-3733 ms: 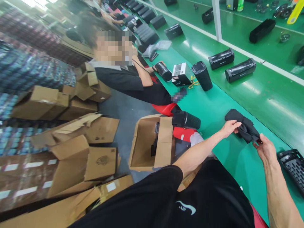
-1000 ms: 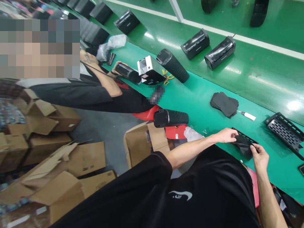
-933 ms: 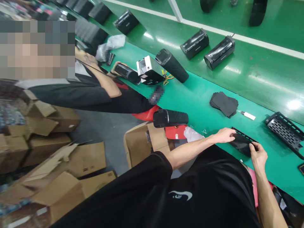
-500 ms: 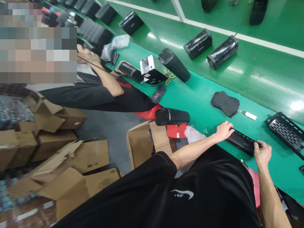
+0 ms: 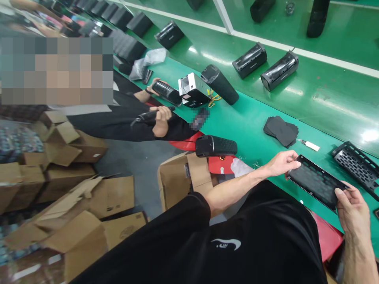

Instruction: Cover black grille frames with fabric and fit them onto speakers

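Between my two hands is a long black speaker grille panel, tilted so that its framed face shows dark mesh over round holes. My left hand pinches its left end, thumb on top. At the other end my right hand grips the corner, thumb on the near face. Beyond the panel lie a stack of black sheets and a small white-handled tool on the green table. Right of it rests a black perforated housing.
A black speaker lies at the table's near edge, above an open cardboard box. Another speaker leans near a white-and-black boxed device. A co-worker's hand holds a black tool at left. More speakers stand on the green surface beyond.
My hands have raised the panel off the table and tipped it, so its other face now shows. The co-worker's hand with the tool has come down toward their lap.
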### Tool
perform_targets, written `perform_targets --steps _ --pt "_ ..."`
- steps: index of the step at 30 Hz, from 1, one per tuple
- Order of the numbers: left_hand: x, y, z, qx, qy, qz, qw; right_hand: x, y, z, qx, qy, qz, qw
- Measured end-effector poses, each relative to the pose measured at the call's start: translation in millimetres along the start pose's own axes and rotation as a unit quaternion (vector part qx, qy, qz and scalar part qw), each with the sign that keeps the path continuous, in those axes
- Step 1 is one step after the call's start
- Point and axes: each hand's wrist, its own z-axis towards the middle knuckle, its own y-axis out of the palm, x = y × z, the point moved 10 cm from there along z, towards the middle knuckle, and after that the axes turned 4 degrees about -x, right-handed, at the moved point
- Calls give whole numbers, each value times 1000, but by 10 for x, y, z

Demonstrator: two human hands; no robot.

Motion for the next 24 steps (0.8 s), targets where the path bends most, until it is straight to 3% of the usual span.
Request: perform_targets --steps 4,8,17,24 --pt "194 24 -49 7 19 -13 1000 -191 -4 -110 21 -21 20 999" --pt "221 43 -35 5 13 -20 1000 -269 3 -133 22 -36 27 999" --pt "274 42 -46 23 7 -8 1000 -136 -19 -68 16 -29 -31 999" --pt "247 57 -50 23 -18 -15 999 -67 -32 -45 52 13 -27 998"
